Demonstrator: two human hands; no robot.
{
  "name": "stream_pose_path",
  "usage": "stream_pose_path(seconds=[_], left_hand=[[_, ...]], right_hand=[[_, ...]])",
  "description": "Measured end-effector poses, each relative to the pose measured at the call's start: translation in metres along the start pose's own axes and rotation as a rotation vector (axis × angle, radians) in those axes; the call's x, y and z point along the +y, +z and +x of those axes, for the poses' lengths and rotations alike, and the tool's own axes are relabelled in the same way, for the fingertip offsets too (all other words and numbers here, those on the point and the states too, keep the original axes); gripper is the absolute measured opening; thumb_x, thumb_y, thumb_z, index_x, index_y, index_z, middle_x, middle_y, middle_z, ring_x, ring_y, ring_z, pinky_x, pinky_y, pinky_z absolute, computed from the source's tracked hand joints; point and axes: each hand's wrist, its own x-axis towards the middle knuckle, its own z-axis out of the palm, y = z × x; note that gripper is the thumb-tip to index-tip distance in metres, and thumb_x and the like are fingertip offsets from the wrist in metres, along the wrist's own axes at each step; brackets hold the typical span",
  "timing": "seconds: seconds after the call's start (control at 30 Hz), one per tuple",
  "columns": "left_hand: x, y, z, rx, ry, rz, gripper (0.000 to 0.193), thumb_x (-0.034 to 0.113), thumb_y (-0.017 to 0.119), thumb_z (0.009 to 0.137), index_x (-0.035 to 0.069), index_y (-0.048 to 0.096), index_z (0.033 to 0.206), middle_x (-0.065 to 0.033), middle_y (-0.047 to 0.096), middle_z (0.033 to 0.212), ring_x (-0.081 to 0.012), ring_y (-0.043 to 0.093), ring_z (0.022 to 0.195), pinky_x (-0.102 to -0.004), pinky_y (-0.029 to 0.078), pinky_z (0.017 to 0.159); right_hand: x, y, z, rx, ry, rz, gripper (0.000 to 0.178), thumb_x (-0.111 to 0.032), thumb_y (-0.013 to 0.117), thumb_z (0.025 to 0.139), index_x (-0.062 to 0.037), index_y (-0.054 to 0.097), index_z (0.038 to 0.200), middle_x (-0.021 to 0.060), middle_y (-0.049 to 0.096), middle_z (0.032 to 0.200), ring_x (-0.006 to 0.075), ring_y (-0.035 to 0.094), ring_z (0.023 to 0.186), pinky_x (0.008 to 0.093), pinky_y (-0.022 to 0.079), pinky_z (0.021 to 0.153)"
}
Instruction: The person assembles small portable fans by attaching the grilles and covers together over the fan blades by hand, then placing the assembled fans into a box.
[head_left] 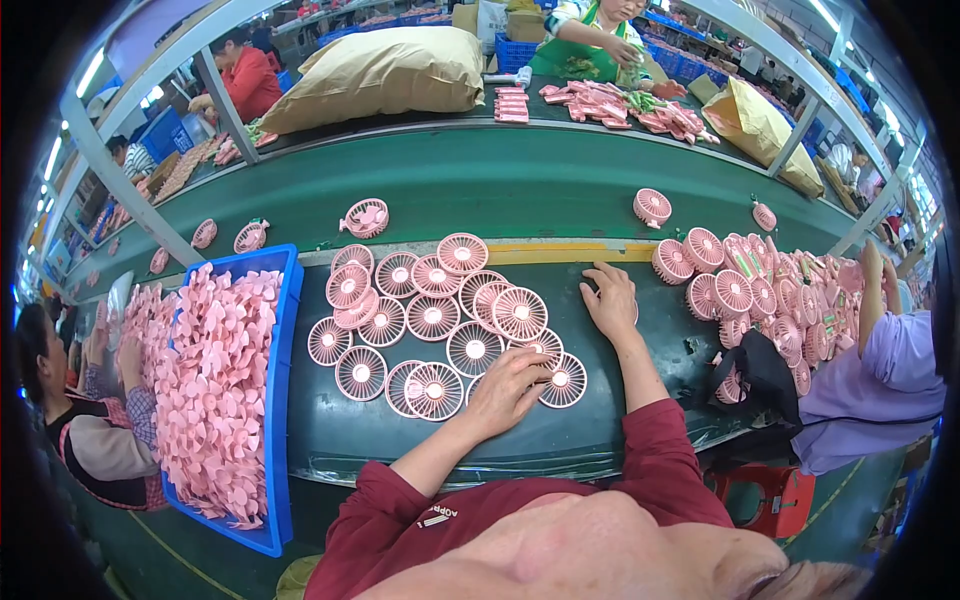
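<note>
My left hand (508, 390) rests palm down over a cluster of round pink fan grilles (434, 390), its fingers slightly bent and apart. Its fingertips touch or hover over a grille (564, 381) at the cluster's right side; the palm hides part of the pieces beneath. Farther up and right, my right hand (610, 303) lies near the worktop's far edge with fingers spread. A pink sliver shows beside its wrist side, too small to name. Several grilles overlap one another, while others lie flat and single on the dark green worktop (440, 440).
A blue crate (285, 400) of pink fan blades stands at the left. Pink fan housings (733, 292) are heaped at the right, beside a black cloth (755, 375). Beyond runs a green conveyor belt (560, 180) carrying scattered fan parts. Co-workers sit on both sides and opposite.
</note>
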Motion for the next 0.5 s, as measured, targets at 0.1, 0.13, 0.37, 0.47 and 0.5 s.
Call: stream_pose_path(seconds=[0.1, 0.13, 0.37, 0.47, 0.5], left_hand=[[-0.0008, 0.0003, -0.0004, -0.001, 0.0, 0.001, 0.021, 0.009, 0.067, 0.085, 0.006, 0.069, 0.106, -0.0092, 0.062, 0.122, -0.0301, 0.052, 0.122, -0.0406, 0.043, 0.102], [-0.0009, 0.0005, -0.0005, -0.001, 0.0, 0.0, 0.021, 0.009, 0.067, 0.085, 0.006, 0.069, 0.106, -0.0092, 0.062, 0.122, -0.0301, 0.052, 0.122, -0.0406, 0.043, 0.102], [-0.0005, -0.0005, -0.0003, -0.012, -0.002, -0.002, 0.023, 0.009, 0.067, 0.085, 0.007, 0.068, 0.108, -0.009, 0.062, 0.123, -0.0299, 0.052, 0.123, -0.0408, 0.042, 0.103], [-0.0006, -0.0006, -0.0003, -0.013, 0.0, -0.004, 0.023, 0.009, 0.067, 0.085, 0.007, 0.068, 0.108, -0.009, 0.062, 0.123, -0.0299, 0.051, 0.123, -0.0409, 0.042, 0.103], [-0.0006, -0.0006, -0.0004, -0.012, 0.001, -0.004, 0.023, 0.009, 0.066, 0.085, 0.006, 0.068, 0.108, -0.009, 0.062, 0.123, -0.0298, 0.051, 0.123, -0.0409, 0.042, 0.103]], right_hand=[[-0.0003, -0.0003, 0.0001, 0.002, -0.001, 0.001, 0.029, -0.021, 0.073, 0.08, -0.0096, 0.071, 0.106, 0.011, 0.062, 0.124, 0.0304, 0.054, 0.117, 0.0444, 0.04, 0.098], [-0.0004, -0.0006, 0.0001, 0.003, -0.003, 0.001, 0.028, -0.021, 0.073, 0.08, -0.0096, 0.071, 0.106, 0.0109, 0.062, 0.124, 0.0304, 0.054, 0.117, 0.0444, 0.04, 0.098], [-0.0008, -0.0011, 0.0, 0.01, -0.006, 0.008, 0.028, -0.021, 0.073, 0.08, -0.0096, 0.071, 0.106, 0.0108, 0.063, 0.123, 0.0303, 0.054, 0.117, 0.0445, 0.04, 0.097], [-0.0015, -0.0012, -0.0002, 0.014, -0.008, 0.007, 0.028, -0.021, 0.073, 0.08, -0.0095, 0.071, 0.106, 0.0108, 0.063, 0.123, 0.0303, 0.054, 0.117, 0.0446, 0.04, 0.097], [-0.0017, -0.0013, -0.0001, 0.013, -0.008, 0.006, 0.028, -0.021, 0.073, 0.08, -0.0094, 0.071, 0.106, 0.0108, 0.063, 0.123, 0.0302, 0.054, 0.117, 0.0446, 0.04, 0.097]])
